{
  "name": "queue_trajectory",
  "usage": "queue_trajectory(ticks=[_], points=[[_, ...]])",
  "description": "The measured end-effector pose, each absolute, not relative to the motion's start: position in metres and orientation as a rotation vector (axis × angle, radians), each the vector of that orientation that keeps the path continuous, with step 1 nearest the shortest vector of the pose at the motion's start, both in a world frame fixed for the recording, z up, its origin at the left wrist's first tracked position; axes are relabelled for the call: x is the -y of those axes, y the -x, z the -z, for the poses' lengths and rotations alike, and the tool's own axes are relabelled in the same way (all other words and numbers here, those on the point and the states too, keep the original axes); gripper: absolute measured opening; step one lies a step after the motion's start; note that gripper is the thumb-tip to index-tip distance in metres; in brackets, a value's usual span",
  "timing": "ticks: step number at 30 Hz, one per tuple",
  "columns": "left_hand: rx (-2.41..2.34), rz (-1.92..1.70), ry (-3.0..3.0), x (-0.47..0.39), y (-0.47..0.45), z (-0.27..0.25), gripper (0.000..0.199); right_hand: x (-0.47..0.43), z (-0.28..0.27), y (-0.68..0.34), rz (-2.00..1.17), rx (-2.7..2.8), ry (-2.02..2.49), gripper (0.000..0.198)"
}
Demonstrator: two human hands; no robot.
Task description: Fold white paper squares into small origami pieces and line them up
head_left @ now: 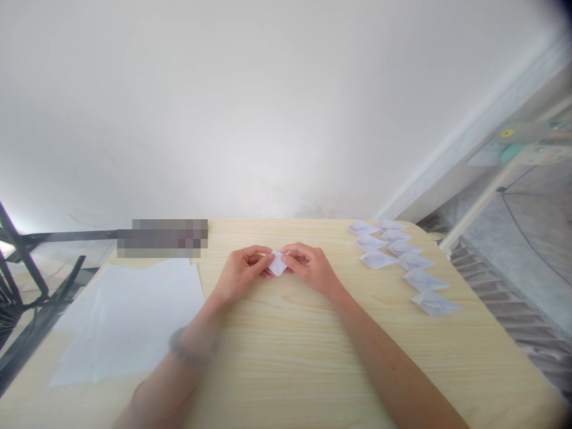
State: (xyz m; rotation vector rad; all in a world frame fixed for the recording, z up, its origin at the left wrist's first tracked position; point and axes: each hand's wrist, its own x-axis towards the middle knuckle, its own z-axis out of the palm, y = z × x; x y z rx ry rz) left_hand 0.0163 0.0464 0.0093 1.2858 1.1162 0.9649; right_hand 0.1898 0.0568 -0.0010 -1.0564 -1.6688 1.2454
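Note:
Between my hands is a small piece of folded white paper (pixel 277 264), shaped like a diamond with a point toward me and a crease down its middle. My left hand (pixel 247 269) pinches its left side, thumb on top and fingers curled beneath. On the right side, my right hand (pixel 308 266) grips it the same way, thumb pressed near the upper edge. Both hands are just above or resting on the wooden table (pixel 277 357); I cannot tell which. The paper's outer corners are hidden under my fingers.
Several folded white paper diamonds (pixel 429 279) lie in two slanting rows at the table's right. Loose white sheets (pixel 129 322) overlap at the left, below a blurred-out patch (pixel 163 238). A white wall (pixel 286 119) rises behind; black metal bars (pixel 22 268) stand beyond the left edge.

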Motion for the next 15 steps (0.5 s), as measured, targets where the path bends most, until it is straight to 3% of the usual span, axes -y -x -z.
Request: queue_trajectory(ticks=[15], points=[[-1.17, -0.933, -1.371, -0.0441, -0.0194, -0.0141, 0.028, -0.0554, 0.004, -0.1875, -1.082, 1.757, 1.127, 0.019]])
